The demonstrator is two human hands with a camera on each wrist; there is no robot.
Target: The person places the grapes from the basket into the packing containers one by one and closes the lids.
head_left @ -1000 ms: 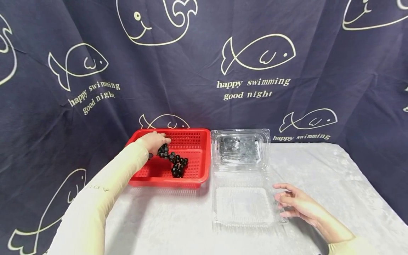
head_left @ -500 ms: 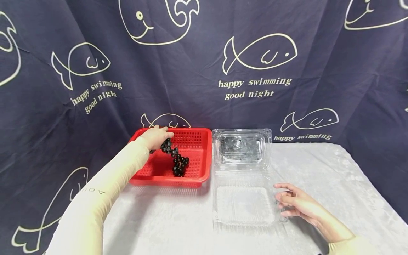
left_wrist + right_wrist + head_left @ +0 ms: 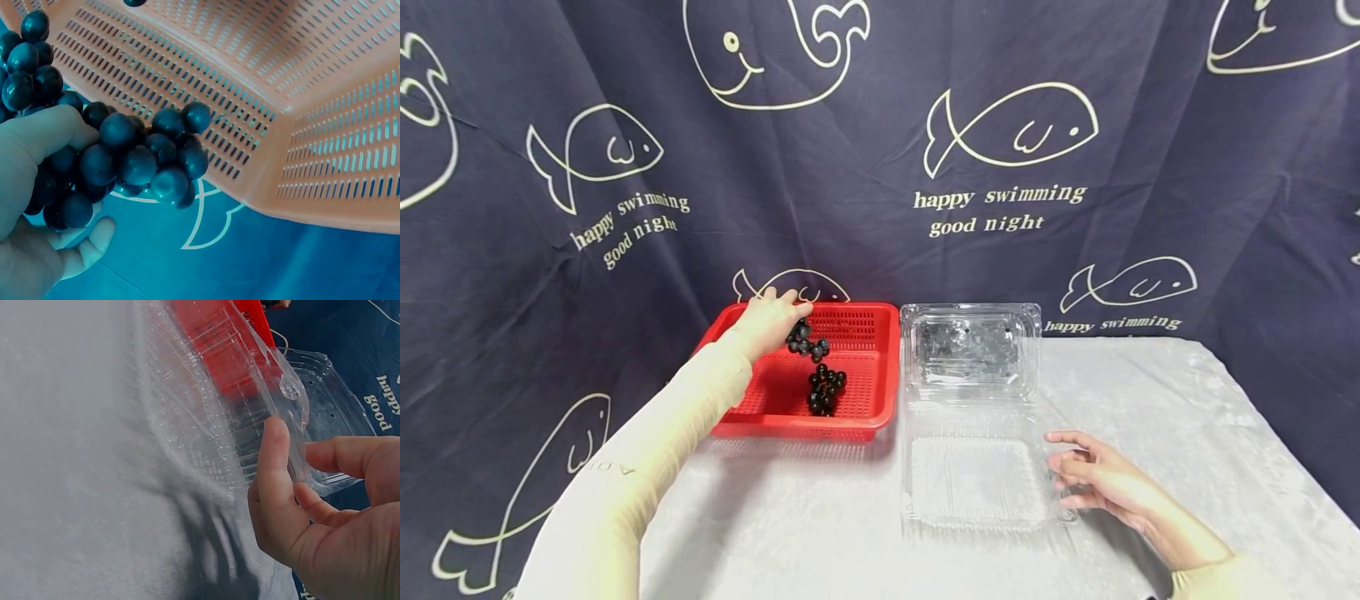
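Observation:
At the far left of the head view, my left hand (image 3: 771, 323) grips a bunch of dark grapes (image 3: 808, 345) above the red basket (image 3: 797, 422). In the left wrist view, thumb and fingers wrap around those grapes (image 3: 137, 164), and part of the bunch hangs past them. Another dark grape cluster (image 3: 826, 392) lies on the basket floor. To the right stands a clear plastic clamshell box (image 3: 973, 483), its lid (image 3: 970, 350) folded back. My right hand (image 3: 1108, 479) pinches the box's right rim between thumb and fingers, clearest in the right wrist view.
The basket's slotted wall (image 3: 244, 56) rises close to the left hand. A pale cloth (image 3: 1150, 408) covers the table, and a dark blue curtain (image 3: 850, 183) with fish drawings hangs directly behind the basket and box.
My left hand has risen slightly and moved right with the grapes. The held bunch has come apart from the cluster on the basket floor. My right hand stays in place.

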